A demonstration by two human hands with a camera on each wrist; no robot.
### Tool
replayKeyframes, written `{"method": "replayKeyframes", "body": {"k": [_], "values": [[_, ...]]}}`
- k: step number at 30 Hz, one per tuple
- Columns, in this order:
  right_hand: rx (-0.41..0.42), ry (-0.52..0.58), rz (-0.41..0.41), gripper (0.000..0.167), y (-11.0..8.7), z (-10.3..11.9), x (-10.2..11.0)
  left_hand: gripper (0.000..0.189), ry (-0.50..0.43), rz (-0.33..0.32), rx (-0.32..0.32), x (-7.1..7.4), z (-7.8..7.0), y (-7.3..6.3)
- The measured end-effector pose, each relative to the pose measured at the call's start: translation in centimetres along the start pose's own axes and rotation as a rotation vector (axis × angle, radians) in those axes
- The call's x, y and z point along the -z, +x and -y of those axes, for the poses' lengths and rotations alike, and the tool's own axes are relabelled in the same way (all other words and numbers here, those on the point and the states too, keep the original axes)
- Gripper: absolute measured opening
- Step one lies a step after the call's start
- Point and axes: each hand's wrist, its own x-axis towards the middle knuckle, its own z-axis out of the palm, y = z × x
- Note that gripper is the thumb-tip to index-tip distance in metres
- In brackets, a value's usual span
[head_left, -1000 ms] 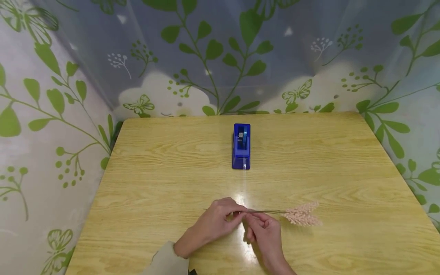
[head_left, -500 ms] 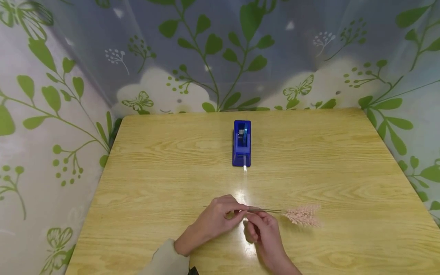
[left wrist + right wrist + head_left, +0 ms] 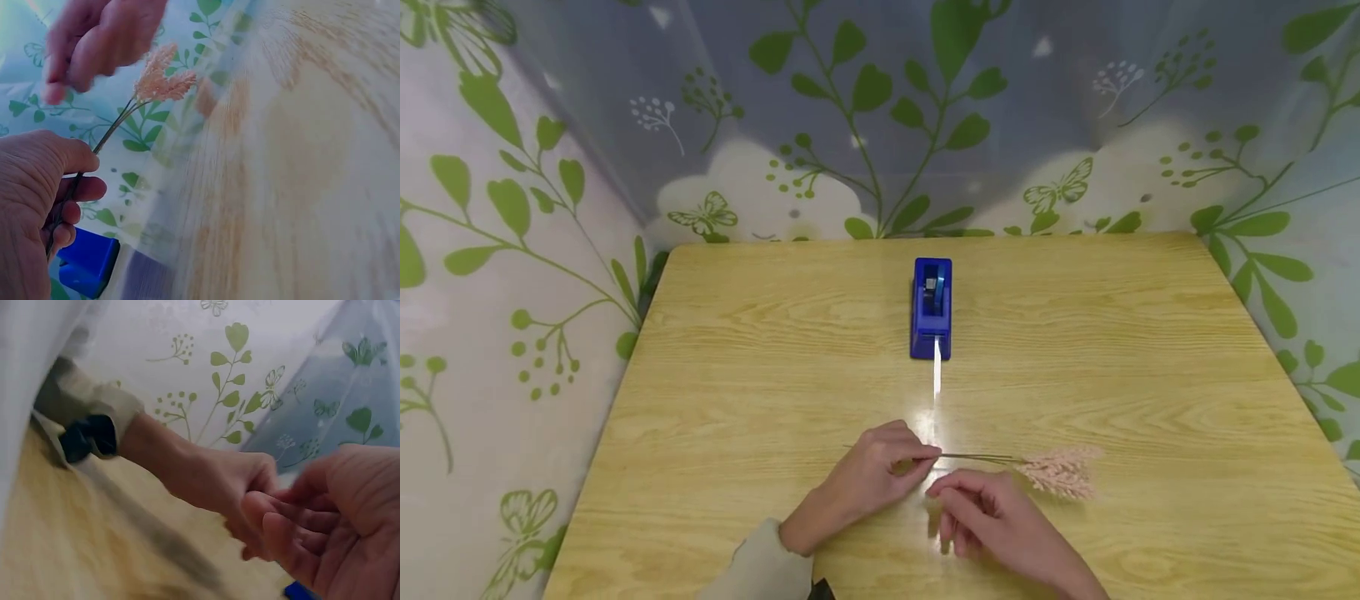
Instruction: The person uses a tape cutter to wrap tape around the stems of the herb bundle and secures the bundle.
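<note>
My left hand [image 3: 872, 475] pinches two thin green stems [image 3: 977, 457] between thumb and index finger. Their pale pink, wheat-like flower heads [image 3: 1062, 472] point to the right. In the left wrist view, the stems [image 3: 114, 127] run through the left hand [image 3: 44, 187], partly hidden by its fingers. Just below the stems in the head view is my right hand [image 3: 992, 517], its fingers loosely curled, with no held thing visible. The right wrist view shows the right hand [image 3: 331, 519] overlapping the left hand [image 3: 231, 487].
A blue tape dispenser [image 3: 932, 308] stands on the wooden table [image 3: 760, 367] beyond the hands. A shiny pale strip [image 3: 937, 371] extends from its front end. Leaf-printed curtains [image 3: 820, 133] surround the table at the back and sides.
My right hand has come away from the stems, moving down toward me. The left hand keeps its pinch. The head view has shifted slightly, and the strip at the dispenser looks longer and brighter.
</note>
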Motion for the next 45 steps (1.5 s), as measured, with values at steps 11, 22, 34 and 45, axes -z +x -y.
{"method": "replayKeyframes", "body": {"k": [11,22,34,45], "values": [[-0.008,-0.907,-0.040,0.014,3.0,0.6,3.1,0.015,0.036,-0.014,-0.046,0.0,0.2,0.3],[0.019,-0.823,0.022,0.016,3.7,0.1,3.7,0.015,0.080,-0.042,-0.069,-0.2,0.5,0.2],[0.127,-0.886,-0.028,0.008,4.2,-0.1,3.7,0.016,0.042,-0.039,0.022,0.0,0.2,0.6],[0.203,-0.916,-0.052,0.005,4.0,-1.1,3.4,0.012,0.028,-0.043,0.062,-0.5,0.1,0.0]]}}
